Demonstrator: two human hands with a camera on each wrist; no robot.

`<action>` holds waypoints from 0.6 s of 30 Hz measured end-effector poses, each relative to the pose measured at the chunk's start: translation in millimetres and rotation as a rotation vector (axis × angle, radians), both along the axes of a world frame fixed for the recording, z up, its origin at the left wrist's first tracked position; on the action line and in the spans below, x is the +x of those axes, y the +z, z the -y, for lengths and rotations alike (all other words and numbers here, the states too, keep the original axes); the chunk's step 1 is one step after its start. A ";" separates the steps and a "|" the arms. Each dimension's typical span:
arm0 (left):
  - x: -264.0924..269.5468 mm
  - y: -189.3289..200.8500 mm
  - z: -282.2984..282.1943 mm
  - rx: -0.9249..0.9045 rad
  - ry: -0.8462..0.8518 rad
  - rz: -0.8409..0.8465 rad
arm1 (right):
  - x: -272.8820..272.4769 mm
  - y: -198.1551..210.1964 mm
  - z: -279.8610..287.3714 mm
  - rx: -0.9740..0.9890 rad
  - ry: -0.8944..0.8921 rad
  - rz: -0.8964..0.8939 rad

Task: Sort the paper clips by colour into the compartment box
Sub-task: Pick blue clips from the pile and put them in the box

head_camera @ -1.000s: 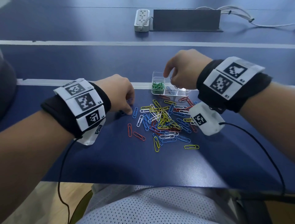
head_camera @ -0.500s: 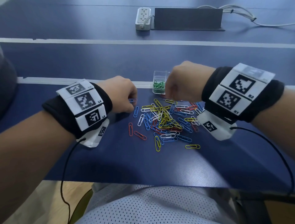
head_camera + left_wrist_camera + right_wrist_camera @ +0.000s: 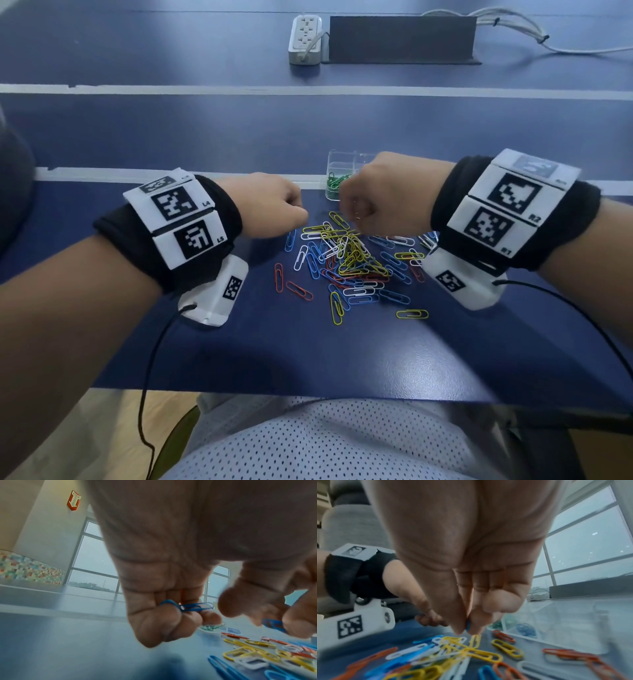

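Observation:
A loose pile of paper clips (image 3: 349,260) in blue, yellow, white and orange lies mid-table. Behind it stands the clear compartment box (image 3: 337,161); green clips (image 3: 334,185) fill its left compartment and blue clips (image 3: 526,628) the one beside it. My left hand (image 3: 298,214) hovers at the pile's left edge, its curled fingers holding blue clips (image 3: 188,606) and its thumb and forefinger pinching another blue clip (image 3: 272,624). My right hand (image 3: 349,212) is just to its right, over the pile's far side, fingertips pinching a blue clip (image 3: 468,625). The two hands almost touch.
A white power strip (image 3: 305,39) and a dark panel (image 3: 400,39) with cables sit at the far side of the blue table (image 3: 205,349). Stray clips, such as a yellow one (image 3: 412,314), lie toward the table's near edge.
My right hand has come back from over the box, down and left toward the pile and my left hand. My left hand has risen off the table and shifted slightly right.

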State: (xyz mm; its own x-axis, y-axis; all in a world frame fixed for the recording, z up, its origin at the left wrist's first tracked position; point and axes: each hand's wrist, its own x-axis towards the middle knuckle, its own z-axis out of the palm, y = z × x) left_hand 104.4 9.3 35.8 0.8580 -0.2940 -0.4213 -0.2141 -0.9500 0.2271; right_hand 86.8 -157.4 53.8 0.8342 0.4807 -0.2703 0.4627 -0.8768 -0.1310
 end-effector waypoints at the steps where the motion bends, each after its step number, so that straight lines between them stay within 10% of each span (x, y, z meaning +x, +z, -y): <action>1: 0.5 -0.2 -0.2 0.011 -0.003 0.005 | -2.2 1.0 -4.0 0.024 0.002 -0.008; 18: -2.0 1.1 -1.6 0.081 -0.033 0.067 | -24.5 -12.9 -59.3 0.005 0.041 -0.010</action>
